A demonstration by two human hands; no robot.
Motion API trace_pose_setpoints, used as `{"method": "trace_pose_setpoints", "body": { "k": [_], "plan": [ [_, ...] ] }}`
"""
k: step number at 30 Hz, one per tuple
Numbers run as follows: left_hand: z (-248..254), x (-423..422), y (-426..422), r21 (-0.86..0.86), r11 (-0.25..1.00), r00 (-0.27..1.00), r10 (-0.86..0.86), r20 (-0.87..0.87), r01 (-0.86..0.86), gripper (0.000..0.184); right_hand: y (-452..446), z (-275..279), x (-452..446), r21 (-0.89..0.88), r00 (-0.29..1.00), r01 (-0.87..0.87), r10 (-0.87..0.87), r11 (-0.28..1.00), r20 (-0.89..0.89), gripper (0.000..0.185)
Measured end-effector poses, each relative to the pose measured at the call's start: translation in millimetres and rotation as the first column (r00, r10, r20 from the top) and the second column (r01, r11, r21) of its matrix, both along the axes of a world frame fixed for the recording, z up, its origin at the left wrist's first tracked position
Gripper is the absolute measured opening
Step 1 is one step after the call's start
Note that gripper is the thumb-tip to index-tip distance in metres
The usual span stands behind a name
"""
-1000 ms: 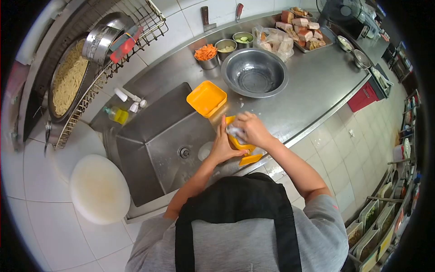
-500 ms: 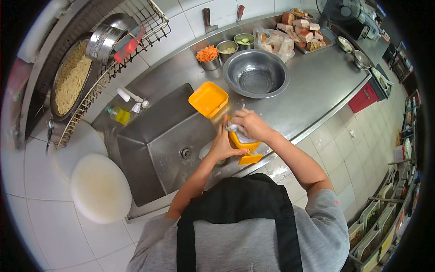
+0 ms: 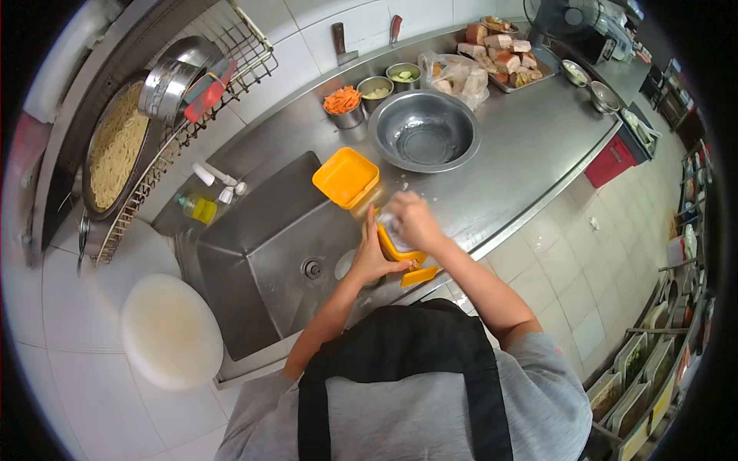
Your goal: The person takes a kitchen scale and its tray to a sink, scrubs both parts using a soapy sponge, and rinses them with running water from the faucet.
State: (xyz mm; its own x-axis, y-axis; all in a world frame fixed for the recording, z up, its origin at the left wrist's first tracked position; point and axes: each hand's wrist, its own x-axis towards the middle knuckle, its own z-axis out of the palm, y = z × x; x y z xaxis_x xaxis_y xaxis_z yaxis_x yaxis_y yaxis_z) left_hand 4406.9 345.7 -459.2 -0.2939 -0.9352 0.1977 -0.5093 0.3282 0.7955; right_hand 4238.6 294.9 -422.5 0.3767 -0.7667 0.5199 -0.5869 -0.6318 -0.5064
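Note:
My left hand (image 3: 374,257) grips the near-left side of a yellow plastic container (image 3: 390,247) at the sink's right edge. A yellow flap or lid piece (image 3: 419,277) sticks out at its near end. My right hand (image 3: 413,223) is closed over the container's top, smeared by motion. A whitish, soapy-looking wad shows under its fingers; I cannot tell if it is cloth or sponge. Beyond my hands an open yellow box (image 3: 346,178) rests by the sink corner. A pale round thing (image 3: 345,265) is partly hidden by my left wrist.
The steel sink (image 3: 269,269) lies left. On the counter stand a large metal bowl (image 3: 424,131), small tins including sliced carrots (image 3: 343,101), a plastic bag (image 3: 457,77) and a tray of meat chunks (image 3: 507,60). A wire rack (image 3: 181,134) overhangs the left.
My right hand has shifted slightly over the yellow container and is now blurred. My left hand keeps its hold. The whole view has moved slightly.

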Motion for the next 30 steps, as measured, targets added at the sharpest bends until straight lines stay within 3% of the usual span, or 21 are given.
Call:
{"method": "trace_pose_setpoints", "body": {
  "k": [3,4,7,12,15,16,19,20,23,27,28,30],
  "plan": [
    [2,1,2,0.022,1.000,1.000,-0.012,0.027,0.011,0.147,2,-4,3,0.045,0.999,-0.045,0.044,0.998,0.025,0.025],
    [4,0,4,0.104,0.995,0.999,0.015,-0.043,-0.011,0.147,-7,-6,-5,0.076,0.996,0.063,-0.068,0.995,0.059,0.022],
    [-19,5,-1,0.092,0.996,0.988,0.030,-0.149,-0.016,0.146,-31,-35,-50,0.340,0.962,0.111,-0.187,0.934,0.199,0.023],
    [0,2,-1,0.065,0.998,0.994,0.028,-0.110,-0.021,0.147,24,2,-16,0.006,0.980,-0.157,0.155,0.988,0.122,0.024],
    [-7,3,-2,0.054,0.999,0.989,0.016,-0.147,-0.008,0.147,2,-13,-33,0.043,0.989,-0.062,0.055,0.997,0.139,0.024],
    [-12,4,-2,0.064,0.998,0.983,0.010,-0.184,0.002,0.147,-16,-32,-48,0.229,0.981,0.017,-0.060,0.973,0.182,0.025],
    [-19,4,-10,0.060,0.998,0.975,0.004,-0.221,0.009,0.147,-15,-22,-56,0.229,0.995,-0.072,0.053,0.971,0.089,0.026],
    [-19,6,-10,0.047,0.999,0.983,0.020,-0.185,-0.011,0.147,-2,-7,-45,0.129,0.966,-0.234,0.215,0.964,0.145,0.026],
    [-28,10,-11,0.076,0.997,0.976,0.041,-0.214,-0.025,0.145,8,1,-34,0.129,0.964,-0.257,0.245,0.958,0.107,0.028],
    [-32,11,-14,0.153,0.988,0.936,0.041,-0.350,0.014,0.140,-20,-12,-60,0.442,0.913,-0.265,0.076,0.857,0.400,0.030],
    [-31,8,-16,0.174,0.984,0.924,0.034,-0.382,0.035,0.139,-21,-15,-58,0.294,0.949,-0.229,0.147,0.928,0.278,0.027],
    [-46,10,-24,0.125,0.992,0.931,0.074,-0.357,-0.030,0.135,-17,-11,-43,0.149,0.941,-0.250,0.204,0.957,0.270,0.028]
  ]
}}
